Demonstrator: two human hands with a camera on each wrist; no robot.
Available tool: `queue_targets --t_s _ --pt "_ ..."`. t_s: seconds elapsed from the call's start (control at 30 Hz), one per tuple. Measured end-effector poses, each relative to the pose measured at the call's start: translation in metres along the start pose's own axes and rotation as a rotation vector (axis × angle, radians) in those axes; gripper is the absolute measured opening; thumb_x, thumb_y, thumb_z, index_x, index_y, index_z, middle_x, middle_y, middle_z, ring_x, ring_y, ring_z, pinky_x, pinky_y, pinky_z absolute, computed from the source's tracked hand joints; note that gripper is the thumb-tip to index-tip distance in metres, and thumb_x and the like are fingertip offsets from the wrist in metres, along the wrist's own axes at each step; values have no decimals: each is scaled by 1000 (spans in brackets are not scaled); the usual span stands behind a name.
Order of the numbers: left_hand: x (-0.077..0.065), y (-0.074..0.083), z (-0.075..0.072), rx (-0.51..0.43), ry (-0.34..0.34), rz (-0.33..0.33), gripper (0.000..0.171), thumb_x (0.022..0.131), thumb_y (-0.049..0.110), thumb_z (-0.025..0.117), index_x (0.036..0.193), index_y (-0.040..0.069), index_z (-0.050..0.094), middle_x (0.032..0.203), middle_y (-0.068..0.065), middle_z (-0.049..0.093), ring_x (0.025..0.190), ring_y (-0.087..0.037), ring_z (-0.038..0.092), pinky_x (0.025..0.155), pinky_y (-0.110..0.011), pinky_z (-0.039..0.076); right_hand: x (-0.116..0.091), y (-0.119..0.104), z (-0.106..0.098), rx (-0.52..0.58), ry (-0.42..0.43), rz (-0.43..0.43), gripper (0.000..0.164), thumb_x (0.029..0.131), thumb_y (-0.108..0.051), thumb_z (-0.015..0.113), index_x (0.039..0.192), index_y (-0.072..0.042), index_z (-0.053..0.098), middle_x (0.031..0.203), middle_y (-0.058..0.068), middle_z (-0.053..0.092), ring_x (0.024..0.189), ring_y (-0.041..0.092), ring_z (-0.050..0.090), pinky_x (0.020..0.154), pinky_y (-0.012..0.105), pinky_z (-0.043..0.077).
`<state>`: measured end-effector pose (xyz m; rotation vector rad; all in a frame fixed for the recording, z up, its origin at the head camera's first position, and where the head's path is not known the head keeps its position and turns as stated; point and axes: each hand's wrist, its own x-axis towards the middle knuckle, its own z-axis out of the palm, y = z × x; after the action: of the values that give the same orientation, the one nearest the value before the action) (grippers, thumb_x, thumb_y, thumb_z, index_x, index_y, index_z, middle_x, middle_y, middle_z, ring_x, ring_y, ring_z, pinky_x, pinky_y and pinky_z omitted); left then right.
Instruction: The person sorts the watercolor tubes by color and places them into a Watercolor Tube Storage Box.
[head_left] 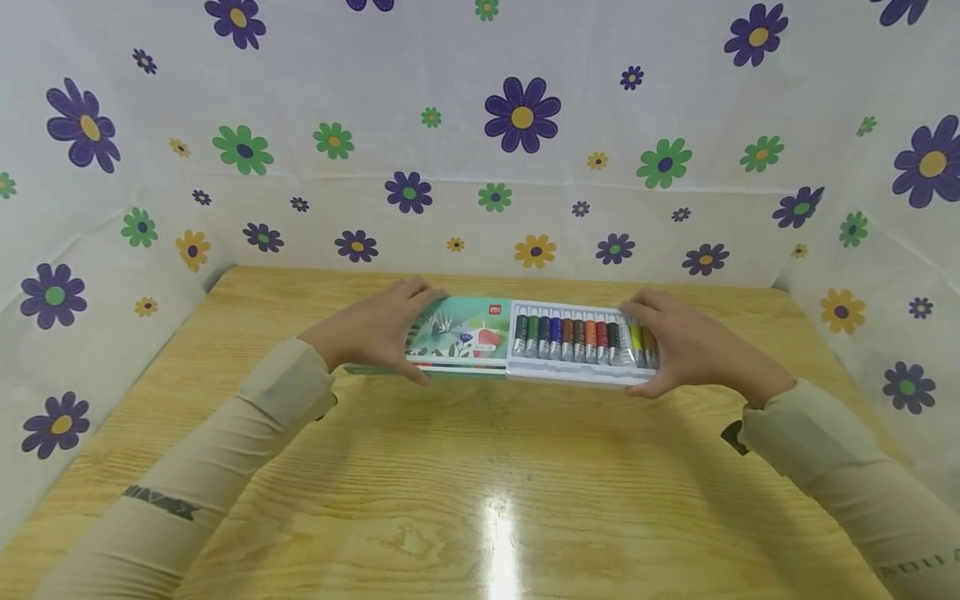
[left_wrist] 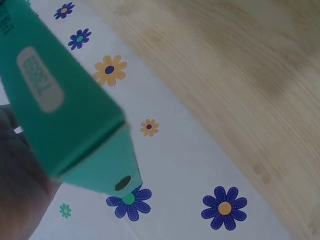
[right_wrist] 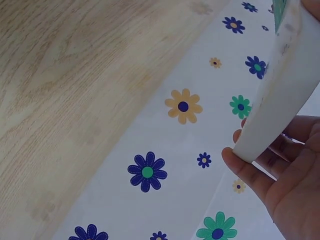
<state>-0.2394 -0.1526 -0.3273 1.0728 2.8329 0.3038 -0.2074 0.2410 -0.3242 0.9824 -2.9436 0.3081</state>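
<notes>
My left hand grips a green printed paint box sleeve, thumb along the near edge and fingers over the far edge. A white plastic tray sticks out of the sleeve's right end, with a row of paint tubes in many colours lying in it. The tray's right end is held by my right hand, thumb at the near side. In the left wrist view the sleeve's green end shows large. The right wrist view shows the white tray between thumb and fingers, tilted.
The box is held above a wooden table. A white cloth printed with flowers stands behind the table and along both sides. Light glares on the table's near part.
</notes>
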Motion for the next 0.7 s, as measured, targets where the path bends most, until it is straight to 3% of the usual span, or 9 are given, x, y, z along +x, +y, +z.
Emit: queue_targets --t_s 0.7 --pt "1 16 2 -41 -26 -9 110 58 59 80 143 5 34 136 -10 42 116 -24 45 101 -43 43 0 -6 0 -27 -35 -23 99 56 -52 83 131 2 48 115 10 49 93 18 47 77 32 48"
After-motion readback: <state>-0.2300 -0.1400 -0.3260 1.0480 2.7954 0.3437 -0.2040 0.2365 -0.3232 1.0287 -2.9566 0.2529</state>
